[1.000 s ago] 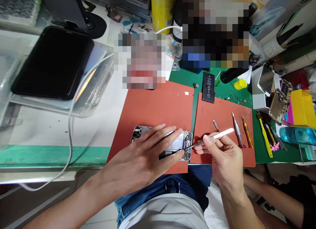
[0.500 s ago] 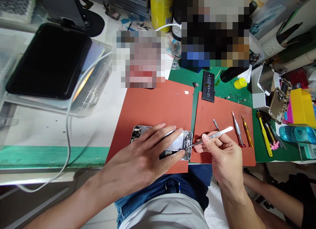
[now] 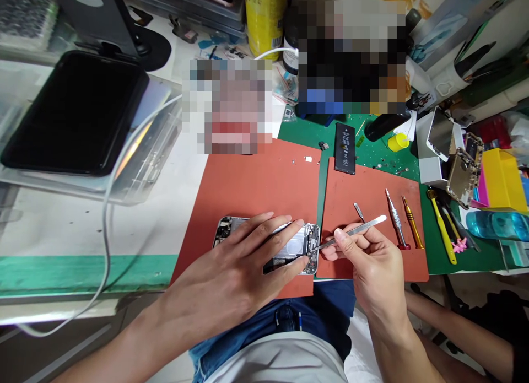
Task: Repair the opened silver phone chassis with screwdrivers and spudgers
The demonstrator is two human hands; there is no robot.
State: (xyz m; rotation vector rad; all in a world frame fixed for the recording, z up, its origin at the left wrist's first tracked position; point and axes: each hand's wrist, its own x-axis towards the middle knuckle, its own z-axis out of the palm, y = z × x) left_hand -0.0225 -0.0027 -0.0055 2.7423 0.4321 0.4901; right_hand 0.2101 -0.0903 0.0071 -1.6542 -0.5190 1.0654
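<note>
Phone housing [image 3: 308,245] lies open with its internals showing, at the lower right of the left orange-red silicone mat [image 3: 256,190], its right edge reaching the green strip between the mats. Your left hand [image 3: 231,267] lies over it, open with fingers [image 3: 264,234] spread across the metal, gripping nothing. Your right hand [image 3: 374,267] pinches slim steel tweezers [image 3: 355,232] between thumb and fingers, their tip reaching the components near the housing's right edge. Beside that hand, on the right orange-red mat [image 3: 372,190], lie a small metal pry tool [image 3: 359,210], a silver screwdriver [image 3: 397,220] and a gold screwdriver [image 3: 413,223]. A loose phone battery [image 3: 344,149] sits on the green work mat [image 3: 372,151], overlapping the right mat's top edge. Farther right, a yellow-handled tool [image 3: 442,228] lies on the green mat, and a gold phone back shell [image 3: 463,168] leans against a white box [image 3: 427,151].
</note>
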